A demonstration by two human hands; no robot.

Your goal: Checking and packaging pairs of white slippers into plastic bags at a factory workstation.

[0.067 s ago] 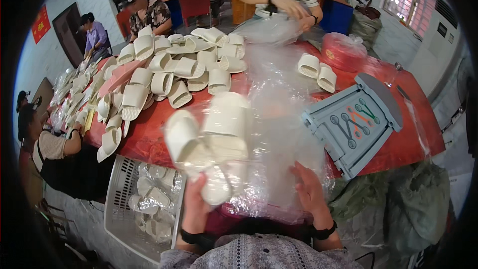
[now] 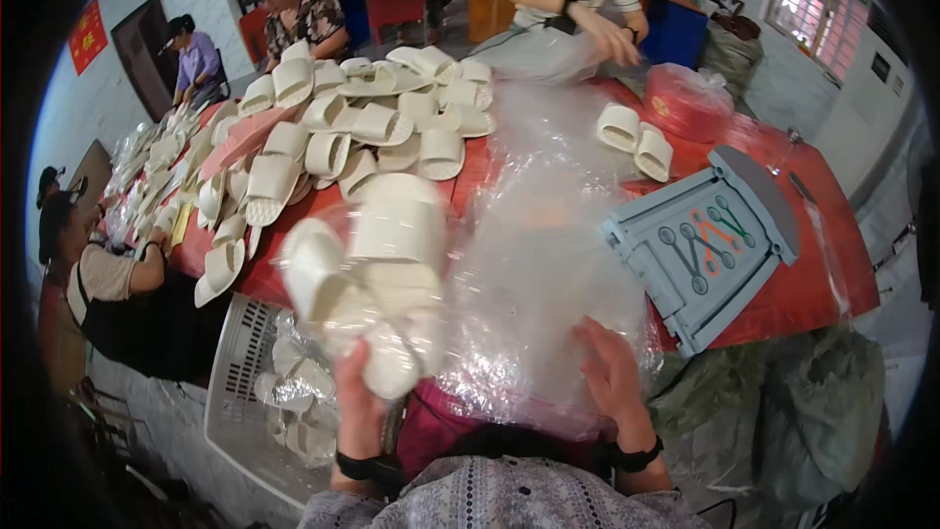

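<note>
Black band on each wrist (image 2: 634, 455); grey patterned top (image 2: 509, 500); bare hands.

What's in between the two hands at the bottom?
In the head view, a heap of clear plastic bags fills the stretch between the left hand, which holds cream slippers, and the right hand.

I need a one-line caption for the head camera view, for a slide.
Left hand holds a pair of white slippers; right hand rests on clear plastic bags at a red table.
</note>
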